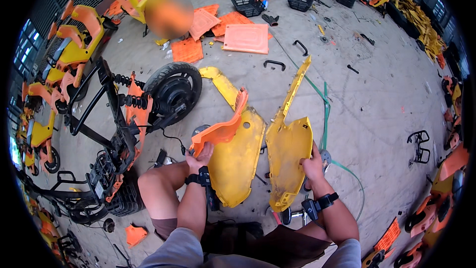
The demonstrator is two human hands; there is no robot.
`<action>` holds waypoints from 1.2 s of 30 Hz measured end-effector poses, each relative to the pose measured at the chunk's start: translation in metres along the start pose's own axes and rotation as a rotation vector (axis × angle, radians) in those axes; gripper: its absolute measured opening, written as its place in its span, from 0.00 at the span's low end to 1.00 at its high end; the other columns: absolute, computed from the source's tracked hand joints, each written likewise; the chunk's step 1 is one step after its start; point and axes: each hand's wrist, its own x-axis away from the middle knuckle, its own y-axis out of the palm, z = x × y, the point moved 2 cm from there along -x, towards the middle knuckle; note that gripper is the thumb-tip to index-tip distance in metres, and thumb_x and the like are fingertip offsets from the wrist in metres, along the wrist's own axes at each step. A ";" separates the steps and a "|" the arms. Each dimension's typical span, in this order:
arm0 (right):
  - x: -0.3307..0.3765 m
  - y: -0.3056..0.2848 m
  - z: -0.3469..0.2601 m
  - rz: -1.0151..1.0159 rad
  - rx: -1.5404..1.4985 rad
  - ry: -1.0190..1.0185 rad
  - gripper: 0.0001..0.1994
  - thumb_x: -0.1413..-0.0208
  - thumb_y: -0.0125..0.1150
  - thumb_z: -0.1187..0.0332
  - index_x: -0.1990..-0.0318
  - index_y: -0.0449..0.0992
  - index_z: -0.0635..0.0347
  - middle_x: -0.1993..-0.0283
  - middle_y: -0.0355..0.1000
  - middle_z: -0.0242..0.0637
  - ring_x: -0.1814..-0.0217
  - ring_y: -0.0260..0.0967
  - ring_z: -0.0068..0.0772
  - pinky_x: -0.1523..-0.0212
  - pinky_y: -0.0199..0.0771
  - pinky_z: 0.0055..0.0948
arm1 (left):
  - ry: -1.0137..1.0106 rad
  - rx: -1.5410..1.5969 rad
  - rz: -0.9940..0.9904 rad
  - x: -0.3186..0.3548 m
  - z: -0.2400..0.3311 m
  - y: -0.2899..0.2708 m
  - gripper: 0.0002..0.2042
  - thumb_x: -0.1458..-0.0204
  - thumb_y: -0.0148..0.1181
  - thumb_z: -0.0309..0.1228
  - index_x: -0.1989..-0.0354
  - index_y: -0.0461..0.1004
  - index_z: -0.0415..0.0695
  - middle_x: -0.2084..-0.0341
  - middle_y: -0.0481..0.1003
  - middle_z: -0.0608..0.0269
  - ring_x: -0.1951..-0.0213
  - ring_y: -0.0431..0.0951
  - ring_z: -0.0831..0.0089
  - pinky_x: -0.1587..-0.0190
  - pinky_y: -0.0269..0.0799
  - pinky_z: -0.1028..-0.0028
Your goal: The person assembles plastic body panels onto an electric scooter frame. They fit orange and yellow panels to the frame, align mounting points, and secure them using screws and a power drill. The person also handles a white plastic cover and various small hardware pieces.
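My left hand (201, 157) is closed on the lower end of a curved orange plastic panel (218, 131), which is tilted upward. Partly behind that panel lies a large yellow scooter body panel (243, 159) with a round hole and a narrow arm reaching up to the left. In my right hand (313, 167) is the right edge of a second yellow body panel (290, 156), scuffed and with a long thin strip pointing away from me. Its fingers are partly hidden behind that panel. Black straps with small devices are on both wrists.
A stripped black scooter frame (106, 114) with a rear wheel (173, 92) lies to my left. Flat orange panels (245, 38), black baskets (248, 6) and black handles (274, 64) are scattered ahead. A green strap (325, 114) runs along the right. Yellow-orange scooters (79, 34) line the left.
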 end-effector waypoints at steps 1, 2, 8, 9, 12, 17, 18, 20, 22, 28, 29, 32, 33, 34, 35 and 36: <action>0.002 -0.001 0.003 0.004 -0.056 0.059 0.42 0.62 0.44 0.89 0.31 0.56 0.57 0.40 0.67 0.41 0.43 0.67 0.38 0.51 0.70 0.27 | -0.018 0.065 0.028 -0.013 0.001 0.001 0.25 0.42 0.46 0.40 0.43 0.61 0.33 0.48 0.70 0.46 0.43 0.69 0.49 0.39 0.64 0.49; 0.006 0.012 -0.005 -0.029 -0.119 0.116 0.43 0.62 0.44 0.90 0.31 0.55 0.56 0.40 0.66 0.40 0.43 0.67 0.38 0.51 0.71 0.27 | 0.010 0.178 0.015 -0.033 0.024 -0.016 0.22 0.43 0.48 0.36 0.46 0.63 0.33 0.49 0.71 0.46 0.44 0.70 0.49 0.40 0.66 0.50; 0.010 0.018 0.002 0.067 -0.282 0.111 0.37 0.53 0.43 0.88 0.30 0.53 0.58 0.40 0.67 0.43 0.42 0.67 0.35 0.47 0.69 0.27 | 0.051 0.010 -0.204 -0.066 0.005 -0.014 0.08 0.48 0.52 0.17 0.59 0.71 0.32 0.57 0.75 0.47 0.50 0.75 0.56 0.45 0.74 0.56; 0.010 0.019 0.002 0.094 -0.281 0.105 0.37 0.53 0.43 0.88 0.30 0.53 0.58 0.40 0.66 0.43 0.42 0.67 0.35 0.46 0.69 0.27 | 0.005 -0.004 -0.217 -0.057 -0.008 0.001 0.08 0.47 0.52 0.19 0.59 0.71 0.32 0.57 0.75 0.48 0.51 0.75 0.56 0.45 0.74 0.56; 0.007 0.021 0.012 0.153 -0.255 0.042 0.34 0.52 0.42 0.87 0.33 0.60 0.58 0.41 0.69 0.44 0.41 0.67 0.35 0.45 0.67 0.26 | -0.081 -0.010 -0.208 -0.032 -0.041 0.044 0.08 0.44 0.51 0.23 0.59 0.72 0.35 0.58 0.76 0.51 0.52 0.76 0.56 0.46 0.74 0.55; 0.001 0.014 0.020 0.202 0.018 -0.043 0.32 0.53 0.44 0.84 0.36 0.65 0.56 0.46 0.73 0.50 0.42 0.70 0.41 0.43 0.67 0.29 | -0.102 -0.043 -0.099 -0.022 -0.076 0.092 0.10 0.39 0.50 0.33 0.58 0.72 0.38 0.59 0.77 0.57 0.52 0.76 0.58 0.44 0.72 0.55; -0.001 0.012 0.022 0.214 0.094 -0.059 0.32 0.53 0.45 0.83 0.37 0.65 0.55 0.45 0.72 0.51 0.42 0.70 0.43 0.43 0.67 0.30 | -0.095 -0.106 -0.087 -0.022 -0.083 0.102 0.10 0.38 0.51 0.33 0.57 0.72 0.38 0.58 0.77 0.57 0.52 0.76 0.59 0.43 0.71 0.55; -0.007 0.010 0.024 0.207 0.037 -0.058 0.32 0.55 0.45 0.83 0.37 0.66 0.56 0.46 0.72 0.53 0.42 0.70 0.46 0.43 0.68 0.32 | -0.115 -0.200 -0.182 -0.022 -0.092 0.111 0.11 0.38 0.49 0.30 0.53 0.70 0.36 0.52 0.74 0.52 0.47 0.73 0.57 0.40 0.68 0.56; -0.012 0.012 0.019 0.202 -0.054 -0.008 0.32 0.55 0.45 0.83 0.37 0.66 0.57 0.46 0.73 0.52 0.42 0.71 0.45 0.44 0.68 0.32 | -0.091 -0.226 -0.263 -0.026 -0.101 0.117 0.13 0.37 0.47 0.28 0.49 0.68 0.32 0.49 0.71 0.48 0.45 0.70 0.55 0.38 0.66 0.56; -0.008 -0.010 0.000 0.299 -0.193 0.059 0.33 0.55 0.44 0.86 0.36 0.64 0.62 0.48 0.75 0.50 0.47 0.74 0.35 0.48 0.71 0.26 | -0.214 -0.210 -0.327 0.006 -0.159 0.138 0.10 0.41 0.48 0.19 0.51 0.68 0.33 0.50 0.72 0.49 0.46 0.72 0.57 0.39 0.67 0.59; -0.003 -0.011 -0.007 0.294 -0.271 0.037 0.33 0.55 0.43 0.87 0.35 0.62 0.64 0.48 0.74 0.50 0.48 0.74 0.34 0.49 0.71 0.26 | -0.187 -0.252 -0.328 0.020 -0.164 0.144 0.11 0.42 0.49 0.18 0.51 0.68 0.33 0.50 0.72 0.50 0.45 0.71 0.57 0.38 0.66 0.60; 0.004 -0.019 -0.026 0.294 -0.439 -0.071 0.35 0.56 0.41 0.89 0.34 0.59 0.67 0.48 0.74 0.49 0.49 0.74 0.32 0.50 0.71 0.24 | -0.172 -0.347 -0.477 0.035 -0.164 0.160 0.17 0.47 0.50 0.13 0.49 0.67 0.35 0.49 0.71 0.52 0.44 0.70 0.58 0.38 0.66 0.59; 0.002 -0.028 -0.023 0.322 -0.448 -0.127 0.35 0.56 0.40 0.90 0.34 0.58 0.68 0.48 0.74 0.49 0.49 0.74 0.32 0.50 0.71 0.24 | -0.167 -0.380 -0.525 0.060 -0.176 0.173 0.18 0.48 0.50 0.12 0.48 0.67 0.35 0.48 0.70 0.52 0.44 0.70 0.58 0.38 0.66 0.59; 0.002 -0.031 -0.023 0.333 -0.461 -0.181 0.35 0.56 0.40 0.91 0.33 0.57 0.69 0.48 0.74 0.49 0.49 0.74 0.32 0.51 0.72 0.24 | -0.144 -0.413 -0.572 0.083 -0.178 0.185 0.19 0.49 0.50 0.12 0.47 0.66 0.35 0.48 0.70 0.52 0.44 0.70 0.58 0.38 0.66 0.59; 0.007 -0.029 -0.034 0.316 -0.471 -0.169 0.35 0.56 0.40 0.91 0.34 0.57 0.69 0.48 0.74 0.49 0.49 0.74 0.32 0.51 0.71 0.24 | -0.151 -0.449 -0.632 0.095 -0.166 0.195 0.21 0.49 0.51 0.14 0.44 0.65 0.36 0.46 0.69 0.53 0.43 0.69 0.58 0.38 0.65 0.56; 0.014 -0.033 -0.049 0.308 -0.474 -0.154 0.35 0.56 0.40 0.91 0.34 0.57 0.69 0.48 0.74 0.49 0.49 0.74 0.32 0.51 0.71 0.24 | -0.126 -0.462 -0.704 0.124 -0.162 0.207 0.22 0.48 0.53 0.16 0.43 0.64 0.36 0.45 0.69 0.53 0.43 0.69 0.57 0.37 0.63 0.56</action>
